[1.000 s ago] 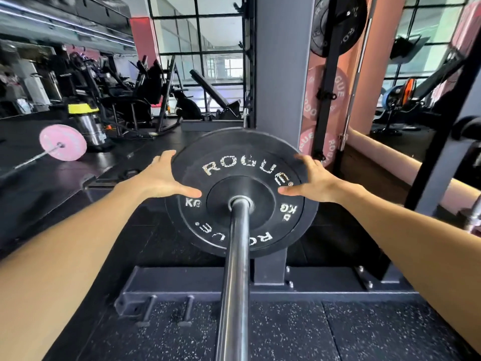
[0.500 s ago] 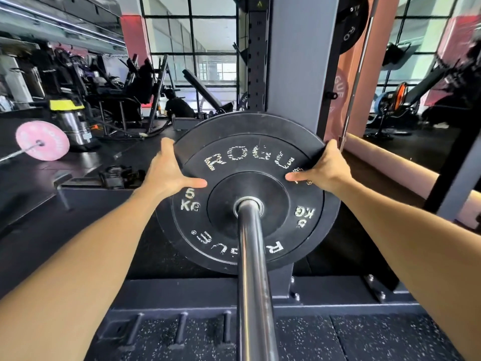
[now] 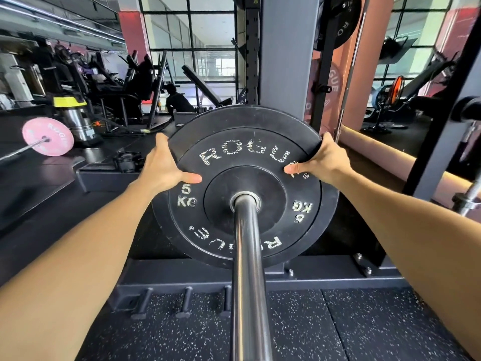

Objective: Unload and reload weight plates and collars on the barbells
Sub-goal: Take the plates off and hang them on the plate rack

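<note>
A black 5 kg ROGUE bumper plate (image 3: 244,152) sits upright on the steel barbell sleeve (image 3: 247,269), which runs from the bottom of the view up to the plate's hub. My left hand (image 3: 162,165) grips the plate's upper left rim, thumb on the face and fingers behind the edge. My right hand (image 3: 322,160) grips the upper right rim the same way. No collar shows on the sleeve in front of the plate.
A grey rack upright (image 3: 282,53) stands right behind the plate, its base frame (image 3: 197,280) with storage pegs below. A black plate (image 3: 338,19) hangs on the rack. A pink-plated barbell (image 3: 48,136) lies far left. A black collar (image 3: 127,160) rests on the platform edge.
The plate has slid toward me along the sleeve and looks larger. Both hands have moved from flat on its face to wrapping its upper rim.
</note>
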Motion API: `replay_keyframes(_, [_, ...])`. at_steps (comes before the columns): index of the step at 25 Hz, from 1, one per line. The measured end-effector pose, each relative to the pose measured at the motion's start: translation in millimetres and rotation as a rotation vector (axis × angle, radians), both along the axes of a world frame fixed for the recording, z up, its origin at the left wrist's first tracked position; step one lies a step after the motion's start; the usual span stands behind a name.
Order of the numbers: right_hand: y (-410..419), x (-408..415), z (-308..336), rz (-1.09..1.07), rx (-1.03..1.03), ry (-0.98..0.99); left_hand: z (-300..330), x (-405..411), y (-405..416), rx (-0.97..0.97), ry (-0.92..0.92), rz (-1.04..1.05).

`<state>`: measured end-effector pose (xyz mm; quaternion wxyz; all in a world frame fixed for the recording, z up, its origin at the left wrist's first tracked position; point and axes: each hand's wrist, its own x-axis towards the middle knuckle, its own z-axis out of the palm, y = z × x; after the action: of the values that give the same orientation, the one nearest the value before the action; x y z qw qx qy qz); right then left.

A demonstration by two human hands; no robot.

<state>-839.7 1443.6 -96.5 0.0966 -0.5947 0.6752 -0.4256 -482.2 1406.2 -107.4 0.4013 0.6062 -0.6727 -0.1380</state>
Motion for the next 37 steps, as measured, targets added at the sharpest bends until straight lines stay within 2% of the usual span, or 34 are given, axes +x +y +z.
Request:
replay_keyframes(3, [41, 2, -4, 0.019, -0.048, 0.040, -5, 5, 46, -0.024, 0.007, 0.016])
replay_keyframes(9, [141, 12, -6, 0.084, -0.096, -0.013, -9, 17, 144, -0.025, 0.028, -0.010])
replay_keyframes(24, [326, 33, 8, 0.054, 0.011, 0.060, 10, 41, 319, 0.089, -0.078, -0.066])
replay_keyframes(27, [348, 37, 35, 0.056, 0.008, 0.113, 40, 45, 337, 0.089, -0.109, -0.072])
replay_keyframes(33, [360, 32, 124, 0.142, -0.086, 0.140, 139, 44, 349, -0.019, -0.143, -0.039])
replay_keyframes(37, [334, 4, 197, 0.216, -0.103, 0.032, 227, 20, 328, -0.088, -0.164, -0.020])
